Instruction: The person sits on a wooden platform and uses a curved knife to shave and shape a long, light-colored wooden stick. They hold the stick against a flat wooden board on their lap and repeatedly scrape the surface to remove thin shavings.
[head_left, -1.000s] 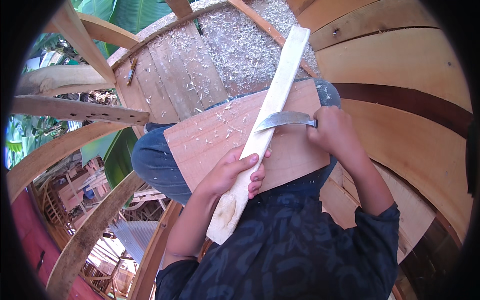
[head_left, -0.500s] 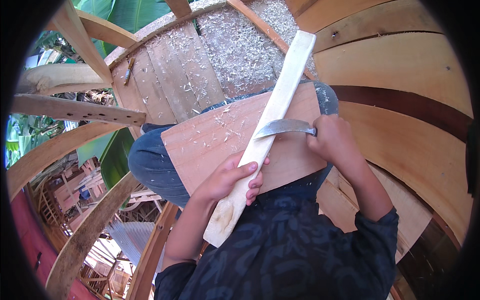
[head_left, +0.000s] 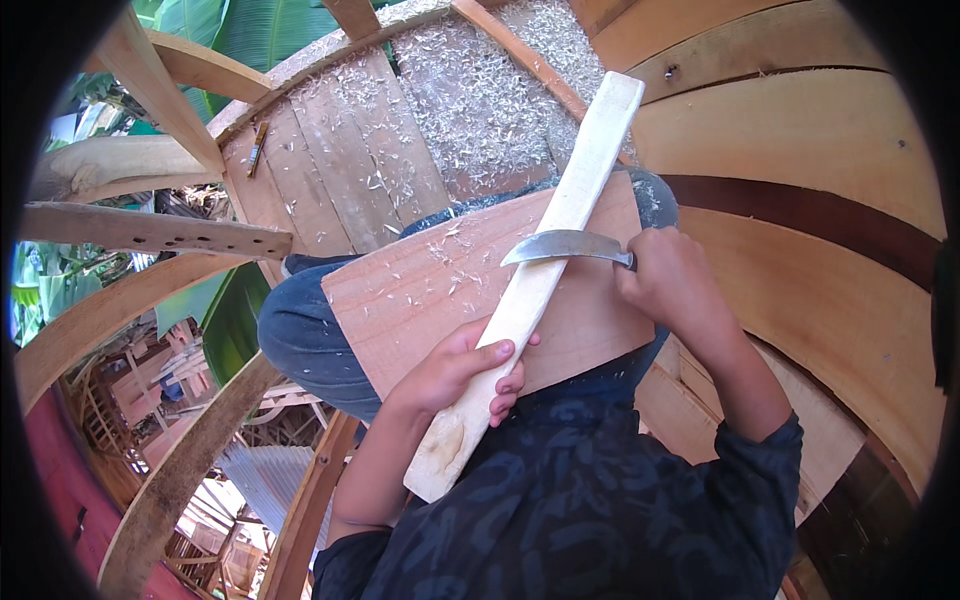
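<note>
Shaving step in hand. The left hand [head_left: 455, 368] keeps its grip closed around the pale wooden slat [head_left: 530, 285], which lies diagonally across a board [head_left: 420, 300] on the lap. The right hand [head_left: 668, 285] clenches a curved knife [head_left: 565, 245], blade on the slat. Next stroke likely needs a steady hold.

On my lap, a board [head_left: 440, 290] carries shavings [head_left: 450, 282] and a slat [head_left: 545, 270], just beyond my left hand [head_left: 455, 365].

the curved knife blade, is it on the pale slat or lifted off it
On it: the curved blade lies across the pale slat, held by the right hand.
</note>
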